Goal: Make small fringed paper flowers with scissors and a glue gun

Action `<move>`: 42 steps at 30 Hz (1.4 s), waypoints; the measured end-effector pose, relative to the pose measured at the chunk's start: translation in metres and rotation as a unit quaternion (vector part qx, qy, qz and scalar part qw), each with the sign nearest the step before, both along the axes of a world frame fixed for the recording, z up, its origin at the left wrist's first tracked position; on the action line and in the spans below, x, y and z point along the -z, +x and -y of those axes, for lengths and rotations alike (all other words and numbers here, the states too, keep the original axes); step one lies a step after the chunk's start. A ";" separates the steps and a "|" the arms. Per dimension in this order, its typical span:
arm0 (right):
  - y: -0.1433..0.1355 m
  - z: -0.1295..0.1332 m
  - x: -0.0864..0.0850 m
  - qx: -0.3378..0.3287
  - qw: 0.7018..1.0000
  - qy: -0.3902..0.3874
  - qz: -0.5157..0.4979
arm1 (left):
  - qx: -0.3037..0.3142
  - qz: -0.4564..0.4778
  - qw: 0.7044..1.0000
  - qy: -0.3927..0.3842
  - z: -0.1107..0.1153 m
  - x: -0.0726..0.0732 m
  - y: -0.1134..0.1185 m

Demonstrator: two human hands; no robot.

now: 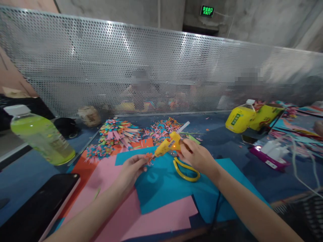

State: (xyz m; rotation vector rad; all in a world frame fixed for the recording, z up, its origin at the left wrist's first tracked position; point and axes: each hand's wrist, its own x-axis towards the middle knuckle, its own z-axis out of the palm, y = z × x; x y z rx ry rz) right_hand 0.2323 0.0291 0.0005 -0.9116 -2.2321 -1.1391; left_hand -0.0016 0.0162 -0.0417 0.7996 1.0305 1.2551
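Observation:
My right hand (193, 153) is wrapped round the handle of a yellow glue gun (164, 147), which points left and down. A white glue stick (183, 127) sticks out of its back. Between the fingertips of my left hand (133, 168) is a small orange paper flower (149, 158), right at the gun's nozzle; whether they touch is unclear. Below my right hand, yellow-handled scissors (186, 176) lie on blue paper (161, 191). Pink paper (113, 208) and orange paper (80, 181) spread beneath and to the left.
Fringed paper pieces (117, 132) and scraps (164, 129) are piled behind my hands. A drink bottle (40, 137) and a phone (40, 205) lie left. At right are a yellow jug (239, 119), a purple packet (270, 159) and a cable. A perforated metal screen (101, 67) stands behind.

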 end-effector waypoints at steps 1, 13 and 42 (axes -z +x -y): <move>0.001 -0.001 0.000 -0.001 1.000 -0.005 -0.003 | -0.002 0.001 1.000 0.002 0.000 0.000 0.000; 0.034 -0.049 0.029 0.223 0.914 -0.222 -0.255 | 0.009 0.000 1.000 0.005 0.006 -0.008 0.004; -0.017 -0.005 0.021 -0.278 0.934 -0.217 -0.058 | 0.131 0.010 0.991 -0.025 0.013 0.000 0.020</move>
